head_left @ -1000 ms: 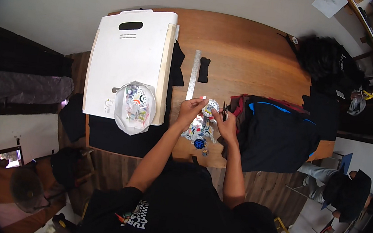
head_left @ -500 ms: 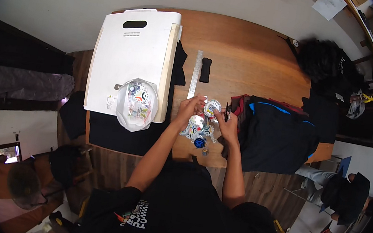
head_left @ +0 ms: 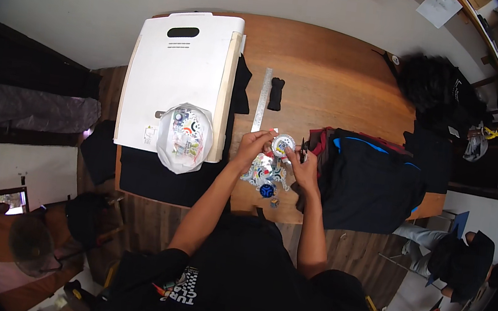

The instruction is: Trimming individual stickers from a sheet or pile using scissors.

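The right hand [head_left: 305, 167] is holding a round white disc [head_left: 283, 144] with a printed face, its thumb pressing on the lower right edge; the disc is sitting just beyond the near end of the metal ruler [head_left: 263, 99], a little to that end's right. A slim dark tool [head_left: 304, 152] is lying along the same hand's fingers, farther right of the ruler's near end. The left hand [head_left: 254, 147] is resting just nearer the wearer than that end, its fingertips drawing into a narrow pinch by the disc's left side. A small white and red scrap [head_left: 275, 131] is showing there, but whether the fingers are gripping it or the disc, I cannot tell.

Nearer the wearer than the ruler, a heap of colourful cut pieces [head_left: 262, 173] is lying on the wooden table [head_left: 340, 73], with a blue round piece [head_left: 267, 191] sitting at its near edge. A black bundle [head_left: 276, 93] is lying just right of the ruler. To the ruler's left, a clear bag [head_left: 183, 141] of printed pieces is resting on a white board [head_left: 184, 79]. Well to its right, dark garments [head_left: 369, 189] are lying piled over dark red cloth [head_left: 319, 142]
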Demonstrator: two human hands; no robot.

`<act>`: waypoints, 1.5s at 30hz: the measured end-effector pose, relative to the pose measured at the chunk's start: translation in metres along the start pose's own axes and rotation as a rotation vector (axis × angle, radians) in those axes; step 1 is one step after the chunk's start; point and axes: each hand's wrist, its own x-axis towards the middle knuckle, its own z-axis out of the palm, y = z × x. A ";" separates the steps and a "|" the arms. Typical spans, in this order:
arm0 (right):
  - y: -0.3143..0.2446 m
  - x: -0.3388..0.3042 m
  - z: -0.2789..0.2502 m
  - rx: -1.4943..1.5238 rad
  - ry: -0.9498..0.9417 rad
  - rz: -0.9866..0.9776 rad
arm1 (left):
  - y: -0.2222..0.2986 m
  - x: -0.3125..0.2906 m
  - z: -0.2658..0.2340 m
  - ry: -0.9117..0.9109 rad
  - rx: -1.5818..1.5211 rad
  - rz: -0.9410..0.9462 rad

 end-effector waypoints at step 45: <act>0.017 0.002 -0.003 0.049 0.002 0.013 | 0.002 -0.003 0.001 -0.021 -0.076 0.049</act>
